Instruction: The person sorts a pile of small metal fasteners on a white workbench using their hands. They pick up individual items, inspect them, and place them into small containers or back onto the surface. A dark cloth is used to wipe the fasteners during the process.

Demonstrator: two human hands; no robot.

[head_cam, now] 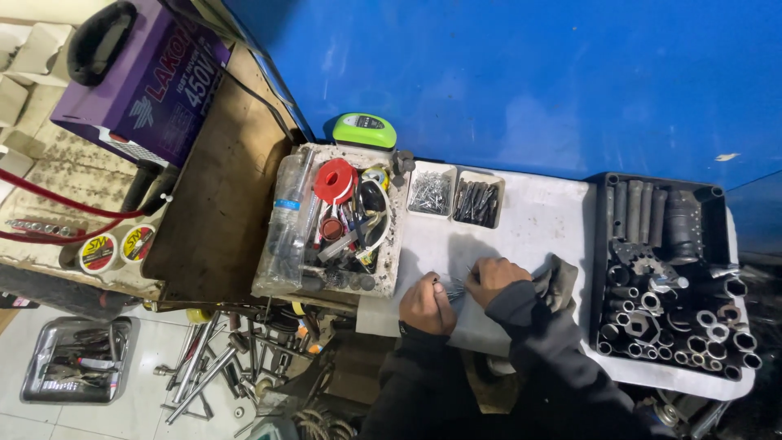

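I see a big blue wall (pixel 521 81) filling the top of the head view, with the grey-white table (pixel 538 220) pushed against it. Left of it sits a purple box-shaped machine (pixel 155 77) with a black handle, on a brown board (pixel 224 204); red cables (pixel 57 216) run off to the left

On the right end of the table: black tray (pixel 607 269) packed with sockets and metal tubes. On the left end: dirty white tub (pixel 395 253) crammed with tools, a clear plastic bottle (pixel 287 228), a red tape roll (pixel 335 180). A green tape measure (pixel 364 130) lies just behind the tub. Two small white bins stand between tub and tray, one with screws (pixel 430 193), one with dark bits (pixel 478 202)

Below the board, on the floor, a heap of wrenches and rods (pixel 220 367) and a steel tray (pixel 32 367) of pliers

Both hands are at the near table edge, dark sleeves. Left hand (pixel 428 304) and right hand (pixel 491 279) are close together, nearly touching. Between them lies a small cluster of thin metal pieces (pixel 454 287), screws or nails, on the table. Fingers of both hands are curled in narrow at that cluster; I cannot tell whether either actually pinches a piece. A grey rag (pixel 558 281) sits bunched just beside the right hand's wrist
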